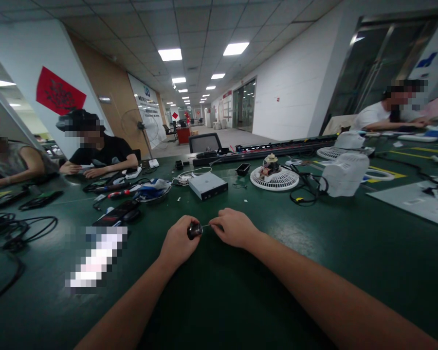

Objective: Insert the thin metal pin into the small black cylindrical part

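My left hand (178,240) is closed round a small dark cylinder (194,231) with a shiny end; its exact kind is not clear. From that end a thin metal rod (206,225) runs across to my right hand (233,227). The fingertips of my right hand are pinched at the rod's far end. Both hands are just above the green table, close together. Beyond them lies a grey, box-shaped disc drive (209,184) with a dark front face.
A white round fan grille (273,179) with a motor on it stands at back right, beside a white plastic housing (345,174) and black cables. A lit phone-like screen (98,257) and coiled cables (18,231) lie left. People sit across the table (314,282).
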### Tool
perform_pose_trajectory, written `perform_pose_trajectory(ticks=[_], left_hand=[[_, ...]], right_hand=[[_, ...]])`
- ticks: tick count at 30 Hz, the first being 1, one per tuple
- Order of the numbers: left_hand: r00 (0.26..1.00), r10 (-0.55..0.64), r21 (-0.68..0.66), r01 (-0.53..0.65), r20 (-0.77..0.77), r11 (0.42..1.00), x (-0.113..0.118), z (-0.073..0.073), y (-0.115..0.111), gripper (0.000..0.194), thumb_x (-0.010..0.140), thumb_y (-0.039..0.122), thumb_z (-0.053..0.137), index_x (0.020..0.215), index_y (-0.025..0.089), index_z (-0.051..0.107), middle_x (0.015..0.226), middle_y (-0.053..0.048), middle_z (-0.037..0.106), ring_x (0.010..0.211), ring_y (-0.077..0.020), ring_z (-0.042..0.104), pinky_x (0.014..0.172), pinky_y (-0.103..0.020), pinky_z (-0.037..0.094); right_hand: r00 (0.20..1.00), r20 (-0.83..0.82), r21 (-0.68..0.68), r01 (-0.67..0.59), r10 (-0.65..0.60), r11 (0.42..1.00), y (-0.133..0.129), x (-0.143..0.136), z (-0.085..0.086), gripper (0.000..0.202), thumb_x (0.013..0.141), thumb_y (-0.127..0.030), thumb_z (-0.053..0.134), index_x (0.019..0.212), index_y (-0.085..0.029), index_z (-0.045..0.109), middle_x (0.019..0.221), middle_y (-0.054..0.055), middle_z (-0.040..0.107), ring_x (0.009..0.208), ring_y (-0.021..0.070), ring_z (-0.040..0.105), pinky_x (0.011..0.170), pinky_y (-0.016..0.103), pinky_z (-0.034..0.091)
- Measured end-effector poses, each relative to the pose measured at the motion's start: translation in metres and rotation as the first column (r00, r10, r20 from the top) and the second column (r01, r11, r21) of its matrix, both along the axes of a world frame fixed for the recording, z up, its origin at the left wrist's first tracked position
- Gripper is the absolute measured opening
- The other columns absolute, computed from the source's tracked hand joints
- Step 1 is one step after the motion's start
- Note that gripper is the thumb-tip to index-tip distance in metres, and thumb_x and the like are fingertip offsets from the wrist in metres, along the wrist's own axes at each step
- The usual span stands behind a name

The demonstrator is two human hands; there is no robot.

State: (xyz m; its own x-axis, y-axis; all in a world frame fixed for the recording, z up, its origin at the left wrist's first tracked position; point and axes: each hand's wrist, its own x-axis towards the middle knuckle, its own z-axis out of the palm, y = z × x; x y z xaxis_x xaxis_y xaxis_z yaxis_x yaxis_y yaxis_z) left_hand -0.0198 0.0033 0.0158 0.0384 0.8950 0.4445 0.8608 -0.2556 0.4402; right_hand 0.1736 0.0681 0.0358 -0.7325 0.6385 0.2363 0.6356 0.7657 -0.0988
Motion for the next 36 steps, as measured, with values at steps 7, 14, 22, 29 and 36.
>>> perform_pose_trajectory(ticks=[7,14,22,29,36], left_hand=[[1.000,-0.005,-0.013,0.005,0.001,1.000,0.0003,0.0026,-0.0019,0.022,0.073,0.012,0.061,0.092,0.022,0.060,0.094,-0.002,0.066,0.086,-0.0201,0.063,0.077,-0.033,0.051],[1.000,-0.021,0.015,0.020,0.005,1.000,-0.0022,0.0023,-0.0010,0.020,0.075,0.016,0.061,0.095,0.022,0.061,0.095,-0.002,0.066,0.086,-0.0196,0.064,0.076,-0.032,0.050],[1.000,-0.025,0.014,0.025,0.013,1.000,-0.0045,0.0004,0.0005,0.022,0.074,0.015,0.062,0.095,0.022,0.061,0.094,-0.002,0.067,0.086,-0.0199,0.065,0.077,-0.033,0.051],[0.999,-0.039,0.025,0.039,-0.009,0.999,-0.0068,-0.0046,0.0041,0.023,0.074,0.014,0.062,0.096,0.022,0.063,0.096,-0.002,0.067,0.089,-0.0201,0.064,0.079,-0.033,0.050],[0.995,-0.098,0.027,0.098,-0.008,0.995,-0.0072,-0.0035,0.0031,0.022,0.076,0.015,0.061,0.098,0.022,0.063,0.097,-0.003,0.067,0.090,-0.0195,0.064,0.080,-0.033,0.050]], right_hand=[[0.997,-0.015,0.003,-0.080,0.080,0.997,-0.0008,0.0027,0.0037,0.030,0.091,-0.036,0.048,0.105,-0.026,0.073,0.085,0.005,0.065,0.084,0.0199,0.058,0.069,0.029,0.040],[0.998,-0.031,-0.013,0.059,-0.060,0.998,-0.0054,-0.0042,0.0018,0.036,0.094,-0.038,0.041,0.113,-0.028,0.070,0.094,0.006,0.066,0.081,0.0192,0.062,0.068,0.029,0.042],[0.997,-0.059,-0.080,-0.061,0.056,0.995,-0.0003,-0.0010,-0.0001,0.034,0.091,-0.037,0.044,0.109,-0.032,0.073,0.086,0.003,0.068,0.077,0.0174,0.061,0.065,0.027,0.040],[0.999,-0.013,-0.124,0.029,-0.031,0.992,0.0029,-0.0036,-0.0042,0.032,0.088,-0.037,0.047,0.094,-0.027,0.077,0.083,0.004,0.071,0.074,0.0180,0.061,0.063,0.026,0.039],[0.992,-0.101,-0.249,0.041,-0.069,0.968,0.0039,-0.0029,-0.0033,0.032,0.088,-0.035,0.048,0.098,-0.027,0.076,0.077,0.002,0.071,0.064,0.0148,0.059,0.057,0.025,0.037]])
